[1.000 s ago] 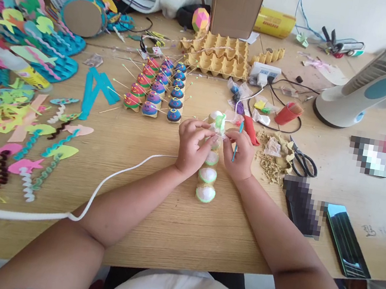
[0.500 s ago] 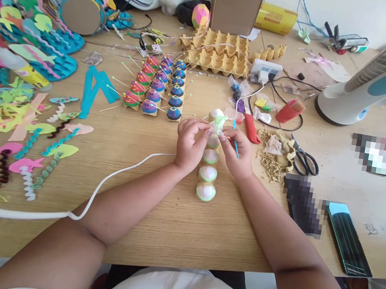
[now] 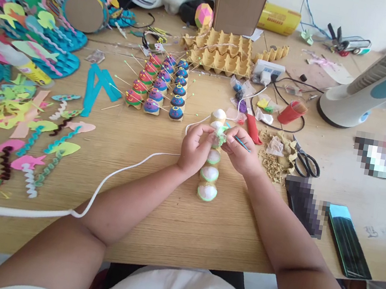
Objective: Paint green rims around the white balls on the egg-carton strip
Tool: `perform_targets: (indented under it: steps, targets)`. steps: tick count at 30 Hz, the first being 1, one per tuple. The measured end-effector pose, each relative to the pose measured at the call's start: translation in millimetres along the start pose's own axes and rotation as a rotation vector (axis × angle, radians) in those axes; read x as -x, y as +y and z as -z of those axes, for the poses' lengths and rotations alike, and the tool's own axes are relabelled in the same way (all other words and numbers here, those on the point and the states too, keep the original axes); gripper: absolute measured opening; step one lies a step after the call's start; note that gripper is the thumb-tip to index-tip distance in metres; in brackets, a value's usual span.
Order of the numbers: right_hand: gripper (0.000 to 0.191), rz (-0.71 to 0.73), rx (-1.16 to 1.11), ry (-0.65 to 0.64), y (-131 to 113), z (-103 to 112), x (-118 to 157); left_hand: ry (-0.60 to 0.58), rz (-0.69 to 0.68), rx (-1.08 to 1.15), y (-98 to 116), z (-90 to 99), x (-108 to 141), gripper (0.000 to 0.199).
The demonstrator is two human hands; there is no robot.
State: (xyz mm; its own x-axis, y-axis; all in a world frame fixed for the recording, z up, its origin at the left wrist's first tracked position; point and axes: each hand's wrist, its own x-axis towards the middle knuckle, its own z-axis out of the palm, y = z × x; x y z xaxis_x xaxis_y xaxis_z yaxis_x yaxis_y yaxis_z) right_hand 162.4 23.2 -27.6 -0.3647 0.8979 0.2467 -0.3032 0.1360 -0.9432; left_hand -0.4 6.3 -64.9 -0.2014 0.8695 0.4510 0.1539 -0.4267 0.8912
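My left hand (image 3: 195, 151) and my right hand (image 3: 242, 154) meet over a strip of egg-carton cups (image 3: 206, 192) that runs away from me. Between the fingertips of both is a small lump of light green clay (image 3: 221, 132) in what looks like a clear plastic wrapper. A thin blue stick (image 3: 243, 145) is also tucked in my right hand, pointing out to the right. The cups are topped with white, and the nearer ones carry a light green edge. My hands partly hide the far cups.
Rows of painted egg-cup figures (image 3: 154, 94) with pins stand behind left. Paper fish and curly strips (image 3: 29, 164) cover the left side. To the right are black scissors (image 3: 306, 161), shavings (image 3: 273, 167), a phone (image 3: 349, 242) and a fan (image 3: 372, 90). A white cable (image 3: 109, 177) crosses my left arm.
Both hands have come slightly nearer with the green clay. The blue stick has swung from steep to a flatter slant in my right hand. The view has shifted a little.
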Motion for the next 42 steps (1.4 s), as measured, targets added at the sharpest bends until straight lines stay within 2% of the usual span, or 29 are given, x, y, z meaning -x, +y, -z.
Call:
perform_targets:
  steps: [3, 6, 12, 17, 23, 29, 36, 40, 42]
  targets:
    - [0.042, 0.064, 0.187, -0.018, -3, 3, 1, -0.003, -0.033, 0.0, 3, 0.3, 0, 0.032]
    - [0.04, 0.129, 0.337, 0.026, -8, 0, 4, -0.027, -0.1, -0.029, 6, 1.5, -3, 0.031]
    - [0.041, 0.14, 0.342, 0.075, -10, -11, 6, -0.024, -0.231, -0.069, 10, 3.9, -7, 0.033]
    - [0.043, 0.139, 0.397, 0.113, -8, -9, 5, -0.043, -0.223, -0.158, 12, 6.6, -11, 0.04]
    - [0.043, 0.2, 0.493, 0.086, -12, -3, 4, -0.075, -0.243, -0.128, 14, 6.3, -10, 0.033]
    - [0.047, 0.202, 0.372, 0.136, -2, 2, 2, -0.137, -0.203, -0.043, 17, 5.0, -8, 0.031]
    - [0.052, 0.153, 0.233, 0.182, 7, 5, -1, -0.169, -0.025, 0.048, 20, 1.4, -4, 0.037]
    - [0.054, 0.061, 0.138, 0.19, 7, 0, -2, -0.182, 0.048, 0.129, 19, -0.8, -3, 0.041]
    - [0.054, 0.015, 0.087, 0.188, 7, -1, -2, -0.181, 0.036, 0.111, 18, -0.2, -3, 0.042]
